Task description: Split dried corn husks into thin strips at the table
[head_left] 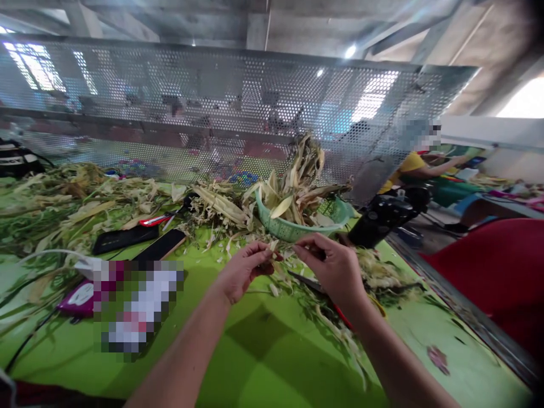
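Green table (263, 371) is a mess tbh: dried husks (80, 198) heaped along the left, plus a mint basket (293, 228), flat black case (123, 238) and purple thingy (80, 297).

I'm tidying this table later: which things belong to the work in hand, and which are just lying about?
Likely in use: pale scrap in the left hand, dried husks, green basket.

Seemingly lying about: red tool, black case, purple item, white cable.
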Tool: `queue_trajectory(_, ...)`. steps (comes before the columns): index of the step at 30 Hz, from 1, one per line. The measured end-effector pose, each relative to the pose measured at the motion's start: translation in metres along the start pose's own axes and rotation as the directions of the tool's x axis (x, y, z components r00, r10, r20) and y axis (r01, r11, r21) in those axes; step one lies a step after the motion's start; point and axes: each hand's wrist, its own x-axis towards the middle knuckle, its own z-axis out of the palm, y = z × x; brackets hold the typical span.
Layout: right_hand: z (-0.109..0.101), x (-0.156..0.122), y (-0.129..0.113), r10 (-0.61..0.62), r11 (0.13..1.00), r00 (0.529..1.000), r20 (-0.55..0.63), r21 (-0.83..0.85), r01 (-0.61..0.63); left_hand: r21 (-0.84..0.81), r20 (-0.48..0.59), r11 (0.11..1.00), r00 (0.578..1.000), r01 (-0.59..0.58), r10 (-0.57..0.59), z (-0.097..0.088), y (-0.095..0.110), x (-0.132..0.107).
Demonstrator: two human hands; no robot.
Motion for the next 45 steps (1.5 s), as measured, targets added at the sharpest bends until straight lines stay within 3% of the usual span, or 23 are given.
queue_trajectory(5, -0.012, 0.003, 0.008, 0.024, 0.999, 0.997, 0.070, -0.044, -0.021, 0.080, -0.047, 0.997, 0.999, -0.013, 0.017, -0.001, 0.000, 0.001)
queue_trajectory(8, -0.013, 0.004, 0.007, 0.126, 0.984, 0.985, 0.121, 0.110, -0.139, 0.186, -0.068, 0.982, 0.997, -0.020, 0.034, 0.001, 0.000, 0.002)
queue_trajectory(11, -0.005, 0.002, 0.001, 0.219, 0.896, 0.918, 0.331, 0.305, -0.324, 0.300, -0.051, 0.953, 0.997, -0.035, 0.052, 0.005, -0.001, 0.002)
queue_trajectory(13, 0.002, 0.000, -0.002, 0.215, 0.852, 0.882, 0.420, 0.360, -0.380, 0.349, -0.021, 0.936, 0.998, -0.049, 0.060, 0.007, -0.001, 0.001)
queue_trajectory(15, 0.009, -0.002, -0.003, 0.194, 0.855, 0.895, 0.402, 0.379, -0.355, 0.370, 0.008, 0.927, 0.998, -0.060, 0.061, 0.008, -0.001, 0.001)
queue_trajectory(19, 0.017, -0.005, 0.001, 0.166, 0.913, 0.956, 0.241, 0.330, -0.242, 0.371, -0.003, 0.928, 0.999, -0.035, 0.038, 0.008, -0.001, 0.001)
queue_trajectory(24, 0.020, -0.007, -0.001, 0.202, 0.901, 0.964, 0.174, 0.353, -0.253, 0.295, -0.083, 0.955, 0.997, 0.020, 0.004, 0.009, 0.000, 0.003)
queue_trajectory(27, 0.020, -0.007, -0.005, 0.260, 0.834, 0.938, 0.227, 0.437, -0.337, 0.266, -0.093, 0.964, 0.996, 0.006, 0.019, 0.009, -0.001, 0.003)
queue_trajectory(29, 0.019, -0.006, -0.005, 0.289, 0.747, 0.901, 0.323, 0.512, -0.423, 0.245, -0.083, 0.970, 0.996, -0.015, 0.036, 0.007, -0.001, 0.002)
queue_trajectory(33, 0.020, -0.004, 0.003, 0.227, 0.583, 0.818, 0.528, 0.599, -0.548, 0.130, -0.100, 0.991, 0.995, 0.000, 0.013, 0.002, -0.002, 0.002)
queue_trajectory(35, 0.021, -0.003, 0.008, 0.199, 0.623, 0.824, 0.531, 0.581, -0.525, 0.068, -0.120, 0.998, 0.993, 0.018, -0.010, 0.001, 0.000, 0.002)
queue_trajectory(40, 0.017, -0.002, 0.009, 0.140, 0.906, 0.942, 0.304, 0.346, -0.246, 0.026, -0.150, 0.999, 0.988, 0.031, -0.027, 0.002, 0.001, 0.003)
queue_trajectory(45, 0.011, -0.003, 0.000, 0.009, 0.983, 0.983, 0.185, 0.177, -0.042, 0.103, -0.160, 0.994, 0.987, 0.031, -0.014, 0.004, -0.002, 0.003)
